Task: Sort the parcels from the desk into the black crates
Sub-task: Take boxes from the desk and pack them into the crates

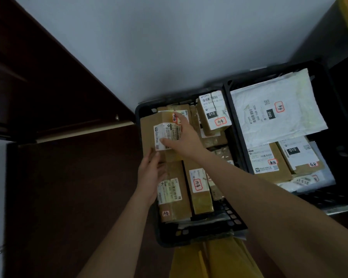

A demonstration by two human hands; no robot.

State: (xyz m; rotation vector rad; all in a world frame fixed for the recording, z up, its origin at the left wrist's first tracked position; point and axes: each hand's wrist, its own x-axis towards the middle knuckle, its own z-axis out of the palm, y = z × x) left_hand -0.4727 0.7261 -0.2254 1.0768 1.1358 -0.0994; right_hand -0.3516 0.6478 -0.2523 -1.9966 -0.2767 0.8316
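Observation:
A flat brown cardboard parcel with a white label lies on top of other boxes in the left black crate. My right hand rests on its label with straight fingers spread over it. Touching the parcel's near edge, my left hand has relaxed fingers against the cardboard. Beneath lie two long brown boxes with labels. The right black crate holds a white mailer bag over more labelled boxes.
A dark wooden cabinet and desk side fill the left. A grey wall stands behind the crates. Something yellow lies below the left crate. A small upright box marked 010 stands at the left crate's far right.

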